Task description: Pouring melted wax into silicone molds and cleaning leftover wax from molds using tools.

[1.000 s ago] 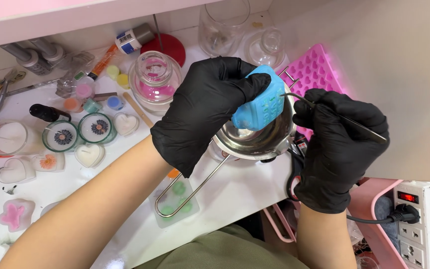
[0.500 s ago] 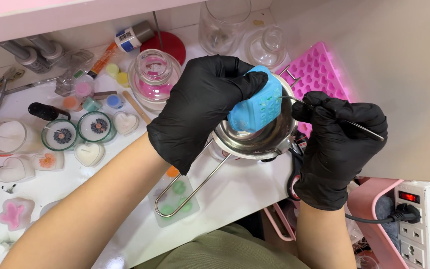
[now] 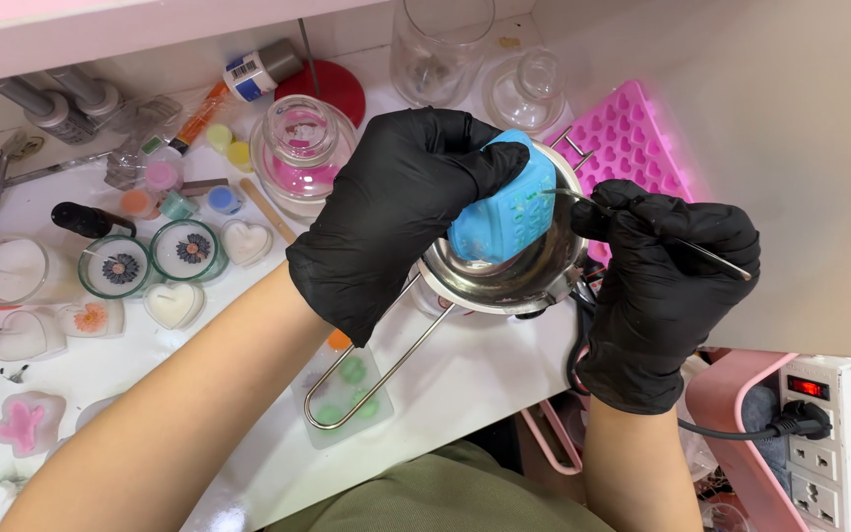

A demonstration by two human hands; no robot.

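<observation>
The white table (image 3: 504, 379) carries everything: a pink tray of small heart cells (image 3: 632, 138) at the back right, clear glass jars (image 3: 299, 148) behind, and little candles in heart and round cups (image 3: 155, 258) off to the left. Nearer the middle sits a steel pot (image 3: 519, 281) with a long wire handle (image 3: 371, 369) that reaches toward the person.

Over the pot, the left hand (image 3: 396, 212), in a black glove, is closed around a blue soft mould (image 3: 504, 212), thumb and fingers squeezing its top so the face with the small cells tilts toward the right hand. The mould hangs inside the pot's rim, its lower end close to the pot's floor; whether it touches is hard to tell.

The right hand (image 3: 657, 276), also gloved, pinches a thin metal pick (image 3: 642, 222) between thumb and fingers, with its tip at one cell of the mould.

To pick the cells clean well, it seems best to keep the mould over the pot so loosened bits drop inside, hold the squeeze steady so the cells gape, and work the tip shallowly, levering rather than stabbing, as a hard jab could tear the soft wall or slip toward the left glove.
</observation>
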